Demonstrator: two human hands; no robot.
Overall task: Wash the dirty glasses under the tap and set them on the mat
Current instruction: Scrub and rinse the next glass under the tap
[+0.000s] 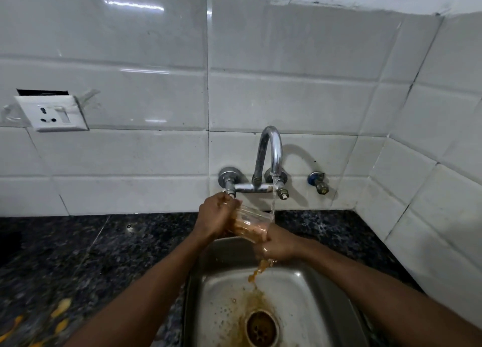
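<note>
Running from the curved spout of the tap [271, 148], a thin stream of water [273, 200] falls onto the rim end of 1 clear glass [251, 223]. The glass lies tilted on its side directly below the tap, above the rear edge of the steel sink [313, 294]. The left hand [215, 217] is wrapped around the glass's base end, just below the tap's left valve. The right hand [277, 245] grips the open end, its fingers appearing to reach inside; both hands are clamped on the glass. Brown liquid [260, 267] drips from under the right hand into the sink below the tap and stains the basin around the drain [261, 327]. Left of the tap, a white socket plate [52, 113] sits on the tiled wall.
</note>
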